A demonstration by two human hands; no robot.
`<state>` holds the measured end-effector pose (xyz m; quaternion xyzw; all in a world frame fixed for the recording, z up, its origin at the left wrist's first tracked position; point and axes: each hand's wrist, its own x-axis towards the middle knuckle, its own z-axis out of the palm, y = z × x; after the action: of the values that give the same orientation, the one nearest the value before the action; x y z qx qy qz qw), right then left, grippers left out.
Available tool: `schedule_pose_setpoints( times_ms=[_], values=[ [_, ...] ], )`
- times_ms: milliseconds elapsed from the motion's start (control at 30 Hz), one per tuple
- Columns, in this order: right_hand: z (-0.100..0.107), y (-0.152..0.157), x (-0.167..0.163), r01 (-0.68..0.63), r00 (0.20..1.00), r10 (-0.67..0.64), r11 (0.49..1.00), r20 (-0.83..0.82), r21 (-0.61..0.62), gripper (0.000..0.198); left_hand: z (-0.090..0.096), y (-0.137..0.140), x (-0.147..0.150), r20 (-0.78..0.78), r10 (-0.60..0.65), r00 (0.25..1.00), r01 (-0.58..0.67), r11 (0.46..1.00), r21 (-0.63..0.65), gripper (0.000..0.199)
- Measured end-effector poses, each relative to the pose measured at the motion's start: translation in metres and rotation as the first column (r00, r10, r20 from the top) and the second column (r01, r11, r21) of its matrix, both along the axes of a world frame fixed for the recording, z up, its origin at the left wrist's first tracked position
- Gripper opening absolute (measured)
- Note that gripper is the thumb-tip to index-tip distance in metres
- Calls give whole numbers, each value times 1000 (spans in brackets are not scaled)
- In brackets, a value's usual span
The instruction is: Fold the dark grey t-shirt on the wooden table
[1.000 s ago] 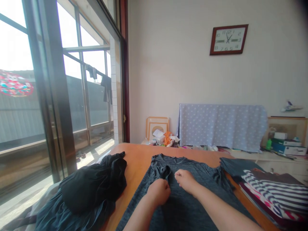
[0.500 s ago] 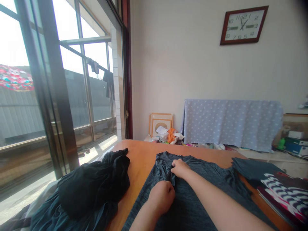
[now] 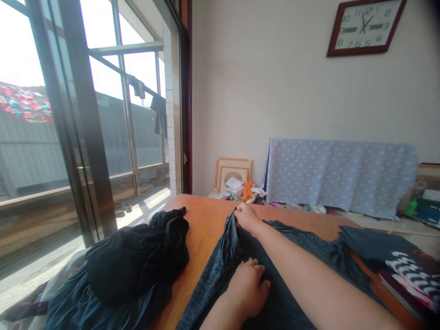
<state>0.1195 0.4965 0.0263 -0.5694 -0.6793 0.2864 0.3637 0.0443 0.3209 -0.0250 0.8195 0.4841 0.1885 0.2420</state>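
Observation:
A dark grey heathered T-shirt (image 3: 288, 261) is spread over the orange-brown wooden table (image 3: 201, 206) in front of me. Its far left edge is pinched in my right hand (image 3: 248, 219), which lifts the cloth into a raised fold. Closer to me, my left hand (image 3: 249, 286) lies palm down on the shirt, its fingers apart and slightly bent. The near part of the shirt runs out of view beneath my forearms.
A heap of dark clothes (image 3: 134, 261) lies at the table's left. On the right are a folded dark garment (image 3: 374, 243) and striped clothing (image 3: 417, 272). Behind the table stand picture frames (image 3: 233, 169) and something draped with a dotted blue cloth (image 3: 340, 174). Glass doors are on the left.
My right hand has moved away from me and slightly left, drawing the shirt's edge up. My left hand has gone from a closed fist to loosened fingers lying on the cloth.

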Motion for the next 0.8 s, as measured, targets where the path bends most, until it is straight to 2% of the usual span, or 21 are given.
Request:
schedule_pose_setpoints(
  times_ms=[100, 233, 300, 400, 467, 533, 633, 700, 800],
  values=[
    [-4, 0, 8, 71, 997, -72, 997, -20, -35, 5, 0, 0, -1, -11, -1, 1000, 1, 1000, 17, 53],
    [-20, -6, 30, 170, 985, -172, 979, -6, -114, 8, 2, 2, -4, 30, -1, 1000, -2, 997, 75, 34],
    [-30, -11, 42, 217, 976, -217, 964, 17, -157, 9, 4, 4, -6, 64, 90, 994, -97, 989, 115, 28],
    [-46, -19, 56, 244, 970, -238, 944, 56, -222, 6, 5, 8, -12, 85, 281, 956, -292, 937, 190, 23],
    [-54, -25, 60, 238, 971, -227, 935, 73, -265, 4, 5, 10, -17, 68, 368, 927, -374, 900, 225, 21],
    [-59, -30, 62, 225, 974, -214, 925, 71, -305, 6, 2, 13, -23, 30, 420, 907, -414, 876, 250, 28],
    [-60, -38, 61, 191, 981, -193, 905, 34, -381, 8, -3, 18, -30, -54, 451, 891, -425, 871, 247, 43],
    [-57, -43, 60, 148, 985, -173, 880, -13, -452, 9, -5, 21, -33, -95, 473, 876, -445, 868, 223, 42],
    [-52, -50, 59, 51, 985, -137, 819, -108, -571, 11, -6, 25, -35, -74, 567, 820, -543, 813, 211, 52]
  ],
)
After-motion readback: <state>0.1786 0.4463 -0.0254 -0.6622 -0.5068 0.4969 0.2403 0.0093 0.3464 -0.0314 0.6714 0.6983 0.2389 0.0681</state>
